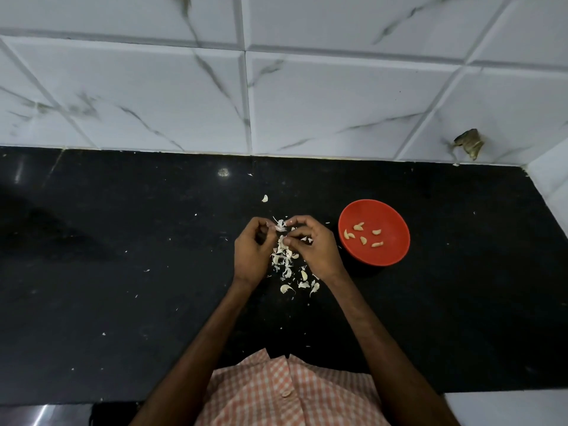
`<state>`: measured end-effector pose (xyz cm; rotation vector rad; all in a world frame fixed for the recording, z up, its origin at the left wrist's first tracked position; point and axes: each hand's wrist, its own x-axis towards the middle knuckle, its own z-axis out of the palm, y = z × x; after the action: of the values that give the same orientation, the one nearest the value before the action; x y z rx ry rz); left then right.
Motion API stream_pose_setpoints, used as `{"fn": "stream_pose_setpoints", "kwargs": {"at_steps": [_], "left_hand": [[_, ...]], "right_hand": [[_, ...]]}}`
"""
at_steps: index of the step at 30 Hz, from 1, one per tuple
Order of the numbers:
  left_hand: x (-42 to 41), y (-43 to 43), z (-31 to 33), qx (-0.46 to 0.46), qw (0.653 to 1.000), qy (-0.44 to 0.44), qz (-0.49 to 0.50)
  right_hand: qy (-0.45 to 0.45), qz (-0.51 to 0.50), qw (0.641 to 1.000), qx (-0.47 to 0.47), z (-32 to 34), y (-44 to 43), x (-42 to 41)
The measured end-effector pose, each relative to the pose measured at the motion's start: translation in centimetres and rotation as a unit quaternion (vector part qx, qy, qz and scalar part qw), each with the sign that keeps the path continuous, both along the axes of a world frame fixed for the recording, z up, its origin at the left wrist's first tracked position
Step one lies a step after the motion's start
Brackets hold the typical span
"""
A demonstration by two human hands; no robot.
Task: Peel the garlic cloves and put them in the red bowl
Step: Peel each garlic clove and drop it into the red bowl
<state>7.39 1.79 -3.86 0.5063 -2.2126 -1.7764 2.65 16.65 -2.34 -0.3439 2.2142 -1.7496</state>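
Black stone counter [123,272], and both hands are up close together at its middle. The left hand [250,250] has its fingers curled in, pinching one end of a garlic clove [280,226]. The right hand [313,244] pinches the other end, thumb and forefinger tight on the papery skin, which sticks up white between the two hands. Right under the hands lies a loose heap of peelings [284,259], spread back toward the person's checked shirt [276,388], with small flakes scattered wider over the counter. One pale piece [265,198] sits alone just beyond the hands; clove or skin, I cannot tell. Over to the right, near the right hand but not touching it, sits the red bowl [390,216], upright, with five peeled cloves [363,240] lying apart on its bottom. Behind it all runs the white marbled tile wall [184,87], with a broken patch [470,142] low on the right.
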Motion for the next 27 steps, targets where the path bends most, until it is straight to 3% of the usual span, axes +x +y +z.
{"fn": "stream_pose_setpoints", "kwargs": {"at_steps": [5,12,16,20,27], "left_hand": [[-0.1,-0.6,-0.7,0.022,0.999,-0.032,-0.001],[0.5,-0.7,-1.6,-0.186,0.969,-0.143,-0.077],[0.4,-0.6,-1.2,-0.126,0.983,-0.116,-0.062],[0.4,-0.2,-0.7,0.003,0.998,-0.042,-0.051],[0.3,0.9,0.2,0.118,0.993,0.027,-0.016]], "right_hand": [[0.016,-0.024,1.0,0.004,-0.2,0.2,0.0],[0.011,-0.054,0.996,-0.076,0.2,0.1,0.3],[0.006,-0.073,0.993,-0.093,0.0,0.1,0.3],[-0.017,-0.095,0.989,-0.112,-0.2,-0.1,0.3],[-0.017,-0.114,0.987,-0.113,-0.5,-0.3,0.4]]}}
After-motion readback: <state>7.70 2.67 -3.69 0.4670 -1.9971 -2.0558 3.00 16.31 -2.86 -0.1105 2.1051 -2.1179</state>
